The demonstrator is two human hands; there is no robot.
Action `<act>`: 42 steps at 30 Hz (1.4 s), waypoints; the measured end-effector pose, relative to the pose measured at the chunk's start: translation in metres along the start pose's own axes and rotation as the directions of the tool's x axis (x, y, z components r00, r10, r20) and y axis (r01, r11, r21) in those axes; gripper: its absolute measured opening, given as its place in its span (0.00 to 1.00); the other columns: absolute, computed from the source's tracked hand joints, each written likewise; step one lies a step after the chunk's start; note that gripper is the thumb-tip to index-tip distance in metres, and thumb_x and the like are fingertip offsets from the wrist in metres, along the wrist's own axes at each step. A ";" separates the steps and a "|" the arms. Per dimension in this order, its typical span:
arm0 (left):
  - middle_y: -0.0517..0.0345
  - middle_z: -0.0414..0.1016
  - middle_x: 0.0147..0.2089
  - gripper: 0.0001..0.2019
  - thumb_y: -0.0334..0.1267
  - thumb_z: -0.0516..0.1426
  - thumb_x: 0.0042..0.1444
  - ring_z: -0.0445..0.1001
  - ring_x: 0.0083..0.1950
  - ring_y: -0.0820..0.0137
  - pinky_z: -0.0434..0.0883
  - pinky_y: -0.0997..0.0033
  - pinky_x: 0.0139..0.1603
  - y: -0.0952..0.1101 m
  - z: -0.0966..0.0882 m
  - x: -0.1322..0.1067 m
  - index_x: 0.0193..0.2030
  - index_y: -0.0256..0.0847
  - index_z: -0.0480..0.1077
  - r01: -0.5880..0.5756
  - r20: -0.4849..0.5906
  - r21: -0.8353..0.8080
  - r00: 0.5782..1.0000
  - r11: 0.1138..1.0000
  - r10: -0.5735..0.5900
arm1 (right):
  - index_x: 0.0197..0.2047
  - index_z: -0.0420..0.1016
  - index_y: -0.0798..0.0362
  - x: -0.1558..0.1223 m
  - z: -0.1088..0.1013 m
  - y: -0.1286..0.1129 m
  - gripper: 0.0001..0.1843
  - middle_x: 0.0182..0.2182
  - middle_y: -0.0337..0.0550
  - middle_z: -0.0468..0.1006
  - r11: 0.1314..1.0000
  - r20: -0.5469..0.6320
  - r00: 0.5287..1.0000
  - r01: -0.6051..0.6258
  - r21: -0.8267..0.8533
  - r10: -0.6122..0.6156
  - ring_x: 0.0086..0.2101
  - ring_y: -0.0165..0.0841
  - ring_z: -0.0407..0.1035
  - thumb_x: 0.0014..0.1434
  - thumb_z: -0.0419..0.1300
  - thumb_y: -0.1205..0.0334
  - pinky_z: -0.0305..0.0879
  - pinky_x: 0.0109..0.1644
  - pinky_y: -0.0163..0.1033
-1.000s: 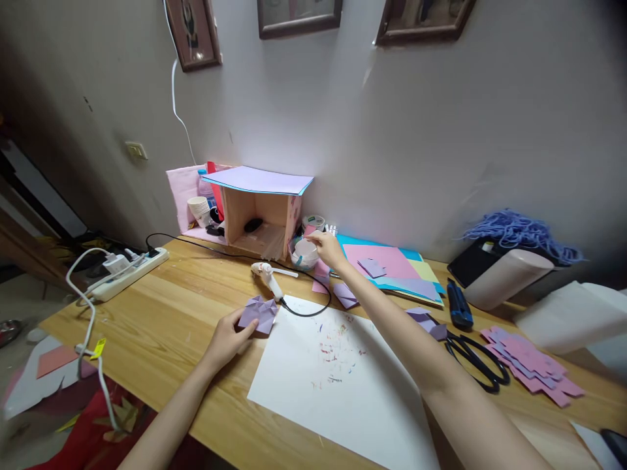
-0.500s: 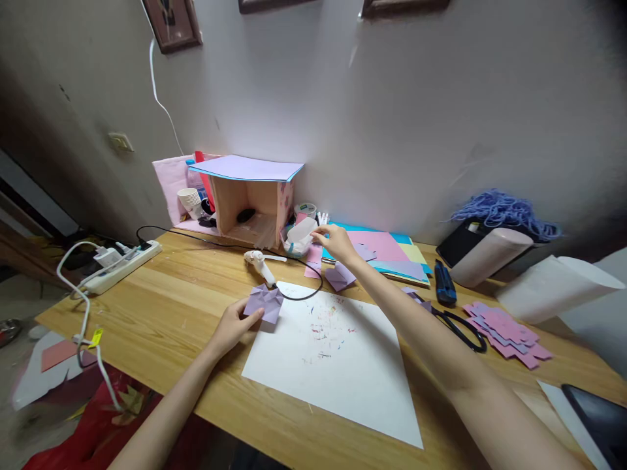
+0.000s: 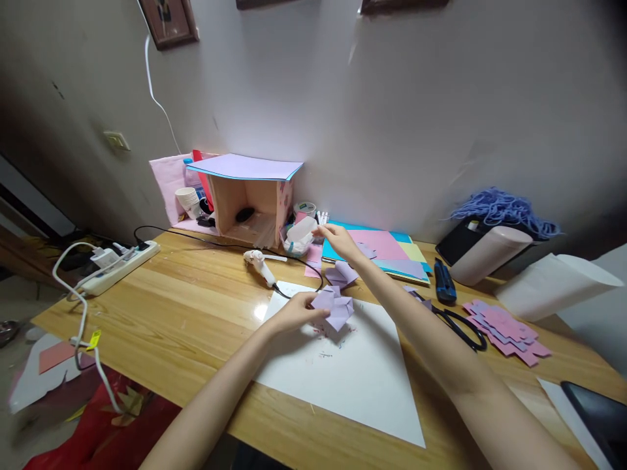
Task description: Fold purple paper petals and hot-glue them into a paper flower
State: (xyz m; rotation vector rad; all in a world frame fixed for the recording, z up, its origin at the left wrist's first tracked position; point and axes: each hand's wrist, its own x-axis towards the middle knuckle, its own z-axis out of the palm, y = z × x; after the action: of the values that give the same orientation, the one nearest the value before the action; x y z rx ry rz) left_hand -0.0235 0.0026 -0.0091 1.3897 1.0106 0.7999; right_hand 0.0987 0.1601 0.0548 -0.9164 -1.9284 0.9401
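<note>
My left hand [image 3: 300, 313] pinches a folded purple paper piece [image 3: 335, 308] by its left edge, above a white paper sheet [image 3: 357, 385] marked with coloured strokes. My right hand [image 3: 336, 239] reaches to the right rim of a small clear plastic container [image 3: 300, 236]. Its thumb and fingertips are pressed together; whatever lies between them is too small to make out. Another folded purple paper [image 3: 341, 275] lies just beyond the held one. A white glue gun [image 3: 259, 267] rests on the table left of the sheet.
A box with a purple paper roof [image 3: 247, 167] stands at the back. Coloured paper sheets [image 3: 377, 243], a blue utility knife [image 3: 445, 282], black-handled scissors [image 3: 465, 333] and cut pink paper pieces [image 3: 509, 329] lie to the right. A power strip [image 3: 122, 269] sits at the left edge; the gun's cord crosses behind.
My left hand has moved right with the folded purple paper, from the sheet's left corner to above its upper middle. My right hand has shifted very slightly right, away from the container's rim.
</note>
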 end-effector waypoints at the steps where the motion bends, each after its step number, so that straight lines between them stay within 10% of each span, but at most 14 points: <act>1: 0.51 0.75 0.34 0.21 0.49 0.59 0.46 0.72 0.34 0.65 0.67 0.71 0.33 -0.002 -0.001 0.001 0.39 0.32 0.71 -0.014 -0.043 -0.026 0.999 1.000 0.013 | 0.34 0.75 0.57 -0.010 -0.004 -0.001 0.18 0.36 0.48 0.78 0.999 0.031 0.999 -0.017 0.033 0.016 0.38 0.34 0.70 0.59 0.50 0.54 0.64 0.46 0.39; 10: 0.51 0.74 0.35 0.20 0.48 0.59 0.47 0.73 0.34 0.66 0.68 0.70 0.34 -0.012 -0.007 -0.002 0.41 0.33 0.70 -0.027 -0.149 -0.076 0.989 0.997 0.016 | 0.40 0.71 0.55 -0.094 -0.019 0.004 0.20 0.29 0.40 0.73 0.963 0.499 0.831 -0.266 -0.029 0.245 0.29 0.29 0.65 0.49 0.61 0.49 0.60 0.31 0.33; 16: 0.56 0.73 0.31 0.18 0.49 0.56 0.51 0.71 0.33 0.70 0.66 0.73 0.32 -0.011 -0.001 0.000 0.39 0.35 0.68 -0.048 -0.185 -0.003 0.982 0.999 0.047 | 0.42 0.67 0.55 -0.101 -0.025 0.008 0.20 0.23 0.35 0.69 0.957 0.433 0.857 -0.287 -0.048 0.278 0.25 0.28 0.63 0.47 0.62 0.56 0.57 0.28 0.32; 25: 0.56 0.73 0.29 0.15 0.46 0.53 0.54 0.70 0.27 0.73 0.67 0.72 0.32 -0.016 0.005 0.000 0.36 0.36 0.72 -0.037 -0.238 0.126 0.969 0.991 0.066 | 0.36 0.72 0.56 -0.091 -0.116 0.052 0.15 0.26 0.40 0.73 0.927 0.077 0.926 -0.362 -0.099 0.370 0.26 0.28 0.65 0.48 0.60 0.54 0.58 0.29 0.32; 42: 0.56 0.74 0.28 0.15 0.46 0.54 0.52 0.70 0.26 0.72 0.68 0.72 0.32 -0.010 0.008 -0.001 0.36 0.36 0.73 0.007 -0.303 0.169 0.952 0.986 0.045 | 0.41 0.76 0.56 -0.092 -0.138 0.079 0.18 0.37 0.47 0.78 0.743 -0.060 0.897 -0.399 -0.537 0.439 0.36 0.34 0.71 0.47 0.63 0.57 0.63 0.39 0.34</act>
State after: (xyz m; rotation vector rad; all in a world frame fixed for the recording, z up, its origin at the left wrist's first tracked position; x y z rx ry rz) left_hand -0.0177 -0.0021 -0.0195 1.4474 1.3315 0.9840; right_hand 0.2781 0.1580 0.0155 -1.7307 -2.1335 0.6707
